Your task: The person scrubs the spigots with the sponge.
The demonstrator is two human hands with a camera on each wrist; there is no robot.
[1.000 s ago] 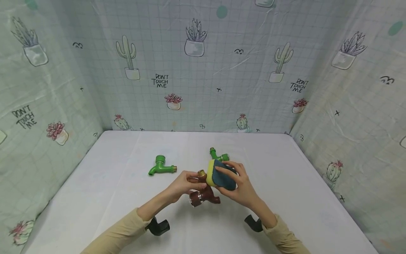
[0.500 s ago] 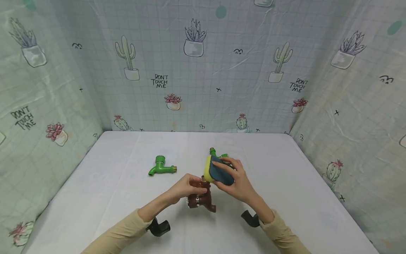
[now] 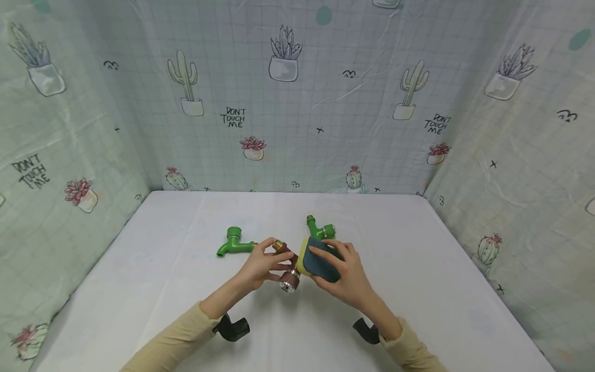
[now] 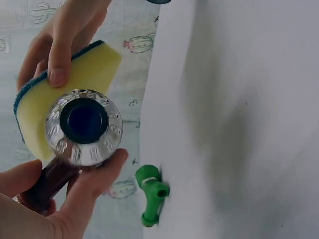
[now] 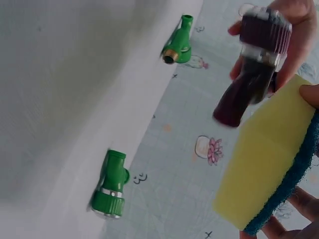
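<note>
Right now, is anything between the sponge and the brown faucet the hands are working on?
Nothing visible: the right hand presses the sponge against the brown faucet, which the left hand grips.

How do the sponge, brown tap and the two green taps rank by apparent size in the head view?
1. Sponge, though the right hand partly covers it.
2. Brown tap, partly hidden by the left hand, so its rank against the sponge is unsure.
3. Left green tap and right green tap look alike; the right one is partly hidden.
</note>
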